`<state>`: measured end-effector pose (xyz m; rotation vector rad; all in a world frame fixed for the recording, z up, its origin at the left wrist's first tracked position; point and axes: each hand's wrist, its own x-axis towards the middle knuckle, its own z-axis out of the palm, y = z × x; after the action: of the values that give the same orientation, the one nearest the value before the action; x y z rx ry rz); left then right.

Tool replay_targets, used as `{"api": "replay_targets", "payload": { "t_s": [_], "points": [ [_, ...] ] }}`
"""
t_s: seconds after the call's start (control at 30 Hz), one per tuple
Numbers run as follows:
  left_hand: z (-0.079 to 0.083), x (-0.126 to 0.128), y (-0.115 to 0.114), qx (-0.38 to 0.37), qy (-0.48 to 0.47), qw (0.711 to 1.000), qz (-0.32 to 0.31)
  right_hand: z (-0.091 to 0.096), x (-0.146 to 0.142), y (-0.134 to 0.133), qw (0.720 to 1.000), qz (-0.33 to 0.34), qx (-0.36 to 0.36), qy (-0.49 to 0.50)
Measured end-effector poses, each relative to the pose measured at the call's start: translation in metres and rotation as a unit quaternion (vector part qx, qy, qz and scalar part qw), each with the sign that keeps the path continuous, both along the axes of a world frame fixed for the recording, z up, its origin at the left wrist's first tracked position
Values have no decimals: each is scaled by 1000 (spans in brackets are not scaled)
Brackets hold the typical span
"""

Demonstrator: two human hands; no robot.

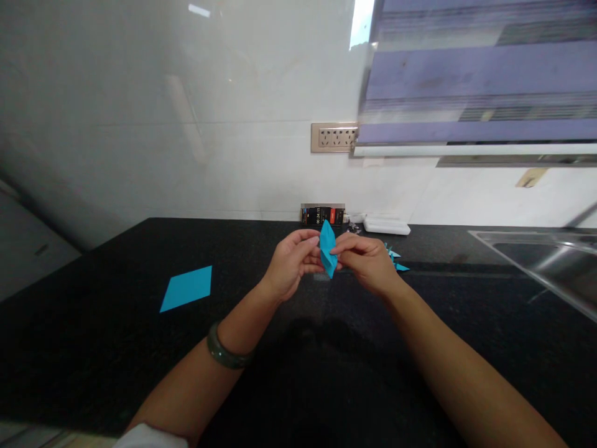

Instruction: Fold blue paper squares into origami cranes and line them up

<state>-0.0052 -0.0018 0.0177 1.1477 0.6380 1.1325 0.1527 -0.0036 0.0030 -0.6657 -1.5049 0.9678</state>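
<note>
Centre frame, the blue folded paper [328, 250] was held up, clamped in the grip of left hand [285, 262] and right hand [372, 261]; shaping looked part-done, a blue sheet [187, 289] was seen unfolded at left, folded pieces [402, 267] half-hidden right of centre.

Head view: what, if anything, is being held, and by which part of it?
Folded paper: the left hand holds it at its left edge, the right hand at its right edge, about mid-length.
</note>
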Motion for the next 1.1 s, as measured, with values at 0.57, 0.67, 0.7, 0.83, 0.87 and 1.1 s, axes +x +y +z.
{"api": "replay_targets", "payload": {
  "t_s": [0.57, 0.67, 0.7, 0.83, 0.87, 1.1],
  "points": [
    [-9, 4, 5, 98, 116, 979, 136, 5, -6, -2, 994, -60, -70, -58],
    [-11, 4, 5, 111, 131, 974, 145, 4, -7, -2, 992, -73, -62, -81],
    [-12, 4, 5, 112, 131, 974, 146, 3, -8, -2, 992, -78, -60, -83],
    [-13, 6, 4, 102, 123, 979, 124, 0, -12, -2, 989, -112, -53, -75],
    [-14, 7, 3, 100, 125, 980, 119, -1, -13, -2, 989, -121, -51, -71],
    [-17, 8, 3, 124, 163, 970, 132, 1, -13, -2, 992, -91, -78, -25]
  ]
}}
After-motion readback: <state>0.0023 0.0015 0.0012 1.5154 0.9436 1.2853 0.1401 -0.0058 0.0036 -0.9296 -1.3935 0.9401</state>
